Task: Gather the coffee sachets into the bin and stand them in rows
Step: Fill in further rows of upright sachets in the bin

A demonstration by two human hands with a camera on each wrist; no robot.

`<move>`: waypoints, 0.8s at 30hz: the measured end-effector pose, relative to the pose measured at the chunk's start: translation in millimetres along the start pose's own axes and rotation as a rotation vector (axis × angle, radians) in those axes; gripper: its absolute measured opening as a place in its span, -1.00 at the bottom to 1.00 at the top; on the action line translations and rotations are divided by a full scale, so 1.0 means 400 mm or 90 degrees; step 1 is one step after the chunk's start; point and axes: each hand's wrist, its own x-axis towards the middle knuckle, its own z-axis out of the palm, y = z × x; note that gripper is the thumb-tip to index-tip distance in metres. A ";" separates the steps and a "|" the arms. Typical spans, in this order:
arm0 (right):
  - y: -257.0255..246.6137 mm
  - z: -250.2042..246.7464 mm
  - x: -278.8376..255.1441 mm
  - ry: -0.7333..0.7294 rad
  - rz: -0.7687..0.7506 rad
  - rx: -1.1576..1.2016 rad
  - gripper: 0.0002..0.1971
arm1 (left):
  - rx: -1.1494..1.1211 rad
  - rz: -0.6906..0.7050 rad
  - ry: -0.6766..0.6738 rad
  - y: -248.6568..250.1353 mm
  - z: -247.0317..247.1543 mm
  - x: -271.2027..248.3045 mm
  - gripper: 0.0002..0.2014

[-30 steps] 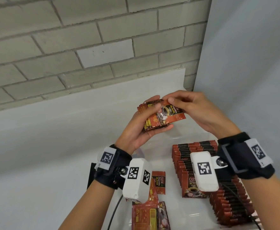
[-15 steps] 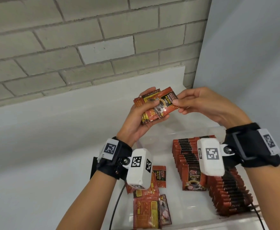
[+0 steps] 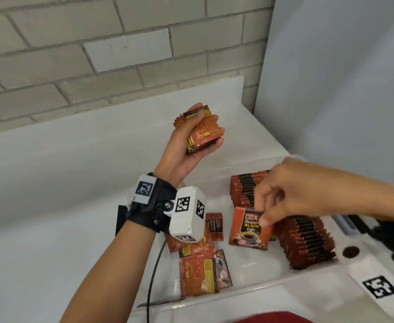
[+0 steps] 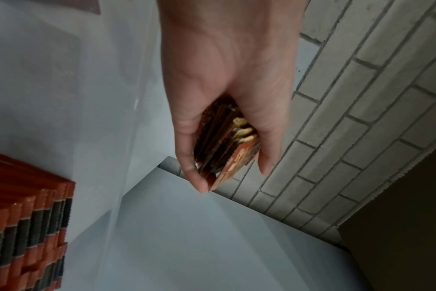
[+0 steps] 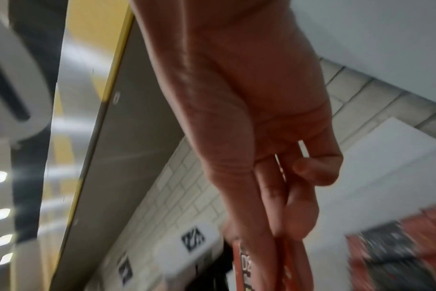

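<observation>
Glossy foil-like sachets (image 3: pixel 249 226), clear smooth plastic bin (image 3: pixel 226 297), matt painted brick wall (image 3: pixel 98 54)

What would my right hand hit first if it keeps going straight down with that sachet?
Probably the standing row of sachets in the bin: the right hand holds one sachet upright at the row's near end. Depth is unclear, so it might reach the bin floor first.

Right wrist view smeared: right hand (image 5: pixel 274 177) blurry, its sachet (image 5: pixel 247 263) cut off by bottom edge, print unreadable. In the head view the wrist camera (image 3: pixel 187 214) hides part of the loose sachets (image 3: pixel 198 271). Held stack (image 3: pixel 200 129), count unclear, maybe eight. Right forearm cropped at right edge.
</observation>
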 end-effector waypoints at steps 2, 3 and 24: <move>0.009 0.052 0.000 -0.031 0.014 -0.089 -0.90 | 0.002 -0.002 0.000 0.000 0.000 -0.002 -0.83; 0.016 0.074 0.002 -0.037 0.017 -0.142 -0.89 | 0.002 -0.004 0.000 0.000 0.001 -0.004 -0.83; 0.072 0.115 0.041 0.119 0.006 -0.501 -0.50 | 0.008 -0.039 -0.027 -0.004 0.013 -0.016 -0.87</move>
